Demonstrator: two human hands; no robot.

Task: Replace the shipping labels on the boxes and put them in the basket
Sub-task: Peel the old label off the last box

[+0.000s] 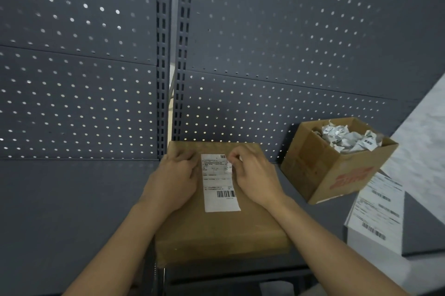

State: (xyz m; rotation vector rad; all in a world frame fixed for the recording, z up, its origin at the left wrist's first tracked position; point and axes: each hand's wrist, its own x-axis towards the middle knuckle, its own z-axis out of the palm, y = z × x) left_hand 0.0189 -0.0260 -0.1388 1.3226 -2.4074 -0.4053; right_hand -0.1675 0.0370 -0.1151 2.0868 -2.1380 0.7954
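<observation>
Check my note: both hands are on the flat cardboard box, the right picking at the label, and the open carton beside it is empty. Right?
Not empty: the head view shows the open carton full of crumpled paper. The rest stands: left hand and right hand are on the flat cardboard box, the right picking at the label.

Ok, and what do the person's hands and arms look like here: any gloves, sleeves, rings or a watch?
Nothing worn is in view. The left hand and right hand have no gloves, and no ring shows on the visible fingers. The left forearm and right forearm are uncovered to the frame's edge: no sleeve, watch or wristband.
</observation>
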